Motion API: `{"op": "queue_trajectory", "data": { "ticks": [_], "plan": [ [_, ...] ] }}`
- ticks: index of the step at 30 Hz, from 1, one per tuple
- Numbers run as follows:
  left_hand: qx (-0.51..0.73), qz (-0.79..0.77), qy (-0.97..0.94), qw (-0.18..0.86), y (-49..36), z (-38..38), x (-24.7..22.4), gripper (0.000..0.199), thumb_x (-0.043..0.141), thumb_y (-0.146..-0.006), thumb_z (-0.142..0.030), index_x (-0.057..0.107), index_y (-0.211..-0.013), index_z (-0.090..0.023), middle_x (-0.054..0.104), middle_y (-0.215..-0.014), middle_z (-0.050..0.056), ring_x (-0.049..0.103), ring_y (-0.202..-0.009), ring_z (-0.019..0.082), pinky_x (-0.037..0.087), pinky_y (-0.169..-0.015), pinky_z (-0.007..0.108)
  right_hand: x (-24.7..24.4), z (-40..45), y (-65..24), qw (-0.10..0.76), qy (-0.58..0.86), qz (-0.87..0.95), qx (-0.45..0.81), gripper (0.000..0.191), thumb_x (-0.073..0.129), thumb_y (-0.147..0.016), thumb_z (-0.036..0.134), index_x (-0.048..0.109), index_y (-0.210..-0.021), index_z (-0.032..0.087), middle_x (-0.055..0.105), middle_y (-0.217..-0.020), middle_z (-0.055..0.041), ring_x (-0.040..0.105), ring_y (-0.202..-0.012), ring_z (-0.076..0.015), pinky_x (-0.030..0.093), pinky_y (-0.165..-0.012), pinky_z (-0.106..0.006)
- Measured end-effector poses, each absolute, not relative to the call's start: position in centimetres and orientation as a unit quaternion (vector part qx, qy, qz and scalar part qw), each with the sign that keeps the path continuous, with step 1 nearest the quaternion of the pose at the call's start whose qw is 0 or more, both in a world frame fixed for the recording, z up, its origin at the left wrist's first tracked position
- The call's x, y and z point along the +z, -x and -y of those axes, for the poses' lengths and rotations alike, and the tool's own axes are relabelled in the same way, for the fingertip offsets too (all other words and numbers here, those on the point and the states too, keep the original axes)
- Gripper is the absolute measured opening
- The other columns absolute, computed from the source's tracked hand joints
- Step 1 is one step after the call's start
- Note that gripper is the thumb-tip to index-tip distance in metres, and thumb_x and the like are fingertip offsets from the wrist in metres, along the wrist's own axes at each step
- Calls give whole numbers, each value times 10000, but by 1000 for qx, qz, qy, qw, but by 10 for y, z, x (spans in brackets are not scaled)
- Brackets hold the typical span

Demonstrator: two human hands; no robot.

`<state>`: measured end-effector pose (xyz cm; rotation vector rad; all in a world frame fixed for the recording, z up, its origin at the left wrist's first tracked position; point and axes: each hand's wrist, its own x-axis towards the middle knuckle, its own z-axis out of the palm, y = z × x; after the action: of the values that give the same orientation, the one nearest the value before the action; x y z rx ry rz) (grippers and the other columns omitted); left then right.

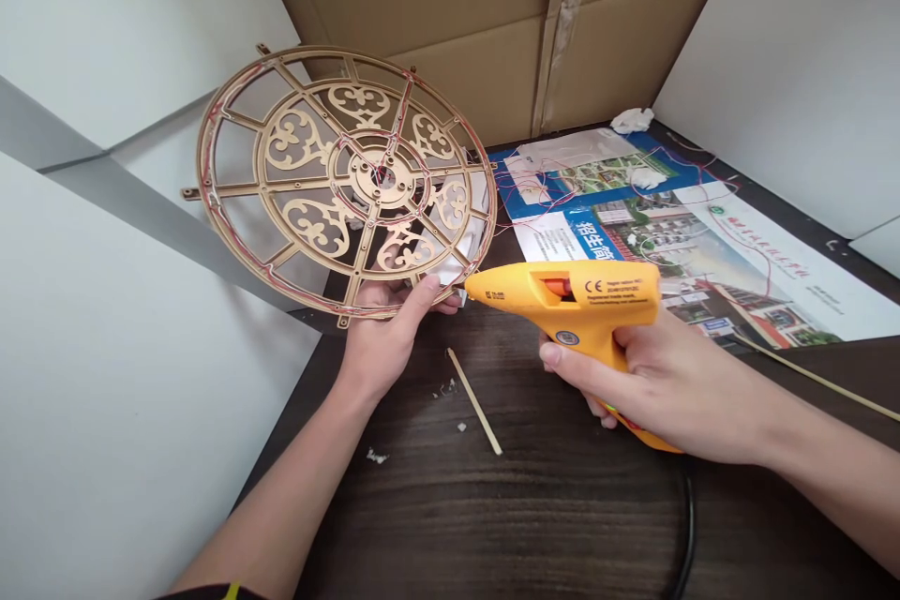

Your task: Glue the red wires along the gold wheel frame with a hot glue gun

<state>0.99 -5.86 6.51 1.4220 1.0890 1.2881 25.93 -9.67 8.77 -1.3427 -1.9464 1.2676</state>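
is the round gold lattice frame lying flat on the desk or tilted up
Tilted up: the left hand holds the round gold lattice frame by its lower rim, openwork slanted toward the camera.

A dark wood-grain tabletop is carrying a thin wooden stick, with small whitish scraps lying near it, while printed brochures are lying farther back, toward the right.

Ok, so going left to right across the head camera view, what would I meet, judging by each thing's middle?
Round gold lattice frame, thin wooden stick, yellow glue gun, black cord.
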Motion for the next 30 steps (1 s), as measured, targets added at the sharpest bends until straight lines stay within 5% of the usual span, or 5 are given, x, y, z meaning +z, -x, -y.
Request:
{"op": "queue_trajectory", "data": {
  "ticks": [9,14,20,30],
  "plan": [
    [522,-452,-569,447,-17,58,70,244,690,-902,-326,686,-982,-95,732,-915,77,703,-761,128,624,-752,225,93,102,-254,214,498,708,453,555,533,-919,681,511,-644,200,582,-526,-25,554,-475,-147,437,-476,-301],
    [524,-451,-569,445,-17,58,70,236,701,-891,-319,689,-972,-98,730,-920,82,696,-759,130,619,-735,224,93,103,-253,224,505,703,448,494,588,-903,646,538,-691,202,558,-509,-9,525,-459,-140,404,-470,-292],
    [516,-450,-584,435,-11,58,63,263,671,-913,-357,696,-1008,-113,724,-899,85,699,-764,164,631,-756,295,96,103,-256,216,524,668,483,397,623,-895,583,609,-975,194,611,-626,5,570,-490,-119,475,-478,-240],
    [514,-447,-594,428,-8,60,63,271,658,-923,-363,680,-1011,-108,716,-885,84,697,-778,167,623,-795,297,84,96,-264,199,534,669,478,509,601,-861,680,626,-972,184,618,-576,-14,581,-444,-140,507,-438,-234]
  ]
}}
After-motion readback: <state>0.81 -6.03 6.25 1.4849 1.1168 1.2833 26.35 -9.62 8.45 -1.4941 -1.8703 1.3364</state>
